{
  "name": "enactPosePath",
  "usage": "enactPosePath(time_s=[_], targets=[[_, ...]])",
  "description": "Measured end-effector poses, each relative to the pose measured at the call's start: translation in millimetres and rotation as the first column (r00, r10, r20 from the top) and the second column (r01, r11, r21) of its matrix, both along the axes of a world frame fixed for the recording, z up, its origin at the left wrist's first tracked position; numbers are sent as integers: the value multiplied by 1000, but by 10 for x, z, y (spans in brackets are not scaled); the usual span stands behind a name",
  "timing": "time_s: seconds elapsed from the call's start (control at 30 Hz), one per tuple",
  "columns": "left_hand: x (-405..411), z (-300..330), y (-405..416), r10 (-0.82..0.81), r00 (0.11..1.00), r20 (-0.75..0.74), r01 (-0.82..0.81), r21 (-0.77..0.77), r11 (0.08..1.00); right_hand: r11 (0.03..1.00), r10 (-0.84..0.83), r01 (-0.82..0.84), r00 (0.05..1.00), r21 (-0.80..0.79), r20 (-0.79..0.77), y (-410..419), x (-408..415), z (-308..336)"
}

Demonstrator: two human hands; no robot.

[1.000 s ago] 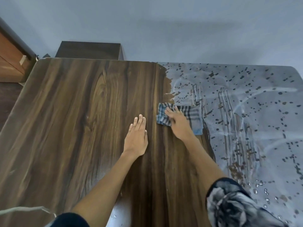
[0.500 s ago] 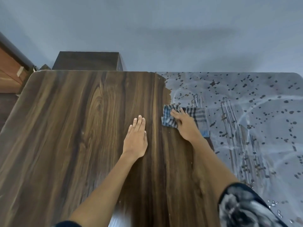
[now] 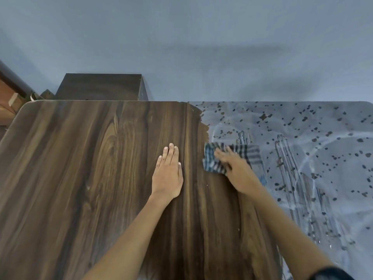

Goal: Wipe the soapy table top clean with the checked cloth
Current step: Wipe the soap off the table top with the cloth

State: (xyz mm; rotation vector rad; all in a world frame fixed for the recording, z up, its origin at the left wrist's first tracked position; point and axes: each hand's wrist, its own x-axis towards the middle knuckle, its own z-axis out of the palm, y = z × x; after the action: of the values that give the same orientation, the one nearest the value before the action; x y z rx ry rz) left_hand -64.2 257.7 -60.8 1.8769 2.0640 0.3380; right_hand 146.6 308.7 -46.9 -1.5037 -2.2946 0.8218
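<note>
The dark wood-grain table top (image 3: 84,178) fills the lower view. Its left part is bare wood; its right part carries a grey soapy film (image 3: 314,150) with dark specks and streaks. A blue-and-white checked cloth (image 3: 250,153) lies flat at the boundary between wood and soap. My right hand (image 3: 236,168) presses on the cloth with straight fingers, blurred by motion. My left hand (image 3: 168,174) rests flat on the bare wood just left of the cloth, palm down, fingers together.
A dark wooden cabinet (image 3: 101,86) stands behind the table's far left edge, against a blue-grey wall (image 3: 201,47). Orange-brown furniture (image 3: 8,93) shows at the far left. The table's far edge runs across the middle of the view.
The view has tilted upward, so the table sits lower in frame. My right hand and the cloth have slid slightly away from me along the soap boundary. My left hand has stayed put.
</note>
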Motion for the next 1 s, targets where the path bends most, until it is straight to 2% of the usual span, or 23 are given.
enactPosePath(time_s=[0.1,0.2,0.4,0.47,0.6,0.73,0.8,0.93,1.0], targets=[[44,-12,44,21,1000,-16,-21,22,1000,993,-109,110,992,-28,60,544,-309,-48],[57,-18,116,30,999,-31,-29,27,999,991,-131,130,991,9,43,630,-646,-80],[-2,-9,443,33,999,-23,-33,16,999,978,196,-196,981,76,5,111,-396,0],[-35,-4,548,29,999,-17,-28,14,999,988,142,-140,990,71,-20,205,-237,-29],[-77,-5,737,17,1000,-25,-17,2,1000,993,-111,110,993,52,29,842,-296,-89],[-34,-23,779,49,998,-49,-47,46,998,986,-164,161,983,40,84,1321,-738,-34],[-6,-46,747,71,995,-70,-65,85,994,992,-114,111,993,67,39,1291,-919,-34],[-19,-79,747,73,995,-67,-64,126,990,991,107,-109,994,75,29,915,-811,-48],[-24,-89,749,69,995,-70,-59,140,988,988,121,-120,993,93,-9,816,-618,-78]])
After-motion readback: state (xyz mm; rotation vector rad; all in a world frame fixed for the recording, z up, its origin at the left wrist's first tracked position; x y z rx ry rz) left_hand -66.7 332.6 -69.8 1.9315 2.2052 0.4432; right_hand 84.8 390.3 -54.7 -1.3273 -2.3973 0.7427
